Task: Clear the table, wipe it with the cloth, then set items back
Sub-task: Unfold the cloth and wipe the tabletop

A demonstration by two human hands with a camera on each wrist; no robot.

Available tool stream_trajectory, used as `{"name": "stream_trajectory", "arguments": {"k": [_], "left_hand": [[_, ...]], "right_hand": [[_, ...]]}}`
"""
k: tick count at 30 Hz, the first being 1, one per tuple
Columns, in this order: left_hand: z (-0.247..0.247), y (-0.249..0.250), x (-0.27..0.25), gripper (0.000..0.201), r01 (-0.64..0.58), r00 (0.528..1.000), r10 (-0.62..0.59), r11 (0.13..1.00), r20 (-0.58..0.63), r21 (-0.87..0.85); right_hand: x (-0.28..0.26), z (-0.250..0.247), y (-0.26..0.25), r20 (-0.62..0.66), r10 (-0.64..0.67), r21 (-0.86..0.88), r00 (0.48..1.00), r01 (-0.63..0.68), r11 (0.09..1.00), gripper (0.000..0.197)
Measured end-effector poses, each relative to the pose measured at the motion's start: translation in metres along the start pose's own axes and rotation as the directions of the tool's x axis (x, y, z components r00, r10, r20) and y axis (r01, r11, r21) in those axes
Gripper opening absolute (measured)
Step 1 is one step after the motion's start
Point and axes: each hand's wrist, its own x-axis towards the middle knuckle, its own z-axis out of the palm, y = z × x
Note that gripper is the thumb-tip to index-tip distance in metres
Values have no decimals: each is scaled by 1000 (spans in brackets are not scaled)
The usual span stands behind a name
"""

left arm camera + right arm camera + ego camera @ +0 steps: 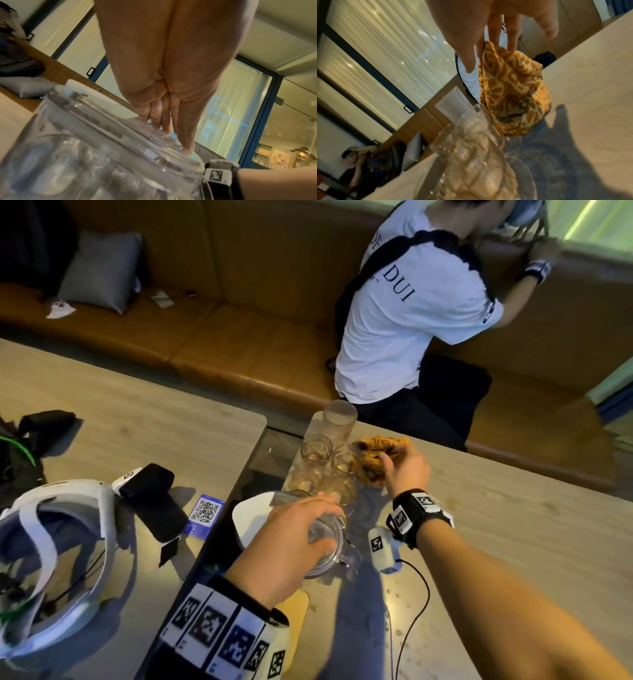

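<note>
head view: the left hand (301, 529) lay over the rim of the pitcher (325, 546), fingers draped on its top. the right hand (406, 469) was nearer the cloth (371, 462), which lay just ahead of it at the far edge of the table (513, 525). glasses (317, 450) crowded close on the cloth's left.

left wrist: straight fingers (186, 140) pressed on the pitcher's rim (120, 125); whether the thumb closed under it could not be told.

right wrist: fingertips (511, 47) pinched the cloth (510, 88) by its top fold, the rest sagging onto the table beside a glass (471, 155) that would likely hinder a wipe.
</note>
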Motion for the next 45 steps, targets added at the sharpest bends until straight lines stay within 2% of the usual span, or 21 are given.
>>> {"name": "stream_trajectory", "arguments": {"k": [5,9,12,14,16,19,20,22,24,27,29,30,32,34,35,36,38,40,42,43,45], "left_hand": [[5,0,-12,42,-38,997,43,996,-62,78],[15,16,-34,44,-233,954,261,955,-149,183],[25,47,-46,44,-403,879,412,911,-240,89],[38,66,-44,53,-408,888,386,912,-249,-43],[56,81,-38,75,-308,945,264,918,-195,-250],[82,100,-35,108,-86,990,126,885,58,-458],[91,108,-39,104,-46,979,135,877,154,-478],[109,122,-54,77,34,931,172,835,321,-549],[128,131,-70,73,145,881,190,764,433,-629],[147,150,-84,68,290,854,160,642,494,-710],[157,173,-91,56,335,850,152,584,505,-740],[161,187,-95,50,334,846,166,574,506,-748],[177,210,-101,38,315,838,217,556,500,-769],[202,224,-106,36,247,824,296,578,483,-778],[216,231,-109,41,217,812,327,599,483,-771],[228,239,-110,44,198,808,337,616,483,-762],[249,255,-111,41,172,842,311,620,441,-766],[272,276,-110,35,167,879,278,580,387,-797],[298,298,-108,35,166,899,258,545,353,-822],[314,309,-109,37,173,904,244,539,350,-824],[346,328,-112,40,200,912,200,546,358,-813]], "right_hand": [[-20,-80,-16,-209,-109,215,972,155,964,27],[-61,-162,-31,-277,-231,235,933,299,925,32],[-106,-220,-41,-326,-310,245,893,396,885,40],[-136,-253,-46,-368,-334,262,868,441,858,42],[-166,-282,-46,-387,-349,284,853,471,836,41],[-206,-318,-38,-389,-337,338,857,473,814,41],[-217,-327,-34,-374,-319,371,871,456,809,40],[-233,-342,-20,-333,-269,415,904,396,819,36],[-243,-355,2,-325,-200,403,924,327,855,29],[-252,-374,41,-349,-79,350,934,208,913,25],[-266,-386,67,-310,104,405,945,32,914,35],[-274,-387,81,-221,217,477,951,-89,874,44],[-293,-377,113,107,352,617,930,-339,710,64],[-310,-361,149,416,309,657,855,-517,549,83],[-315,-359,167,478,260,689,839,-542,482,85],[-318,-365,184,477,236,736,847,-532,420,79],[-317,-386,215,392,255,849,884,-454,269,68],[-311,-418,251,228,307,962,924,-262,74,76],[-301,-447,288,160,349,986,923,-130,-108,75],[-299,-458,299,190,309,977,932,-149,-150,72],[-298,-468,314,307,213,952,928,-298,-73,57]]}}
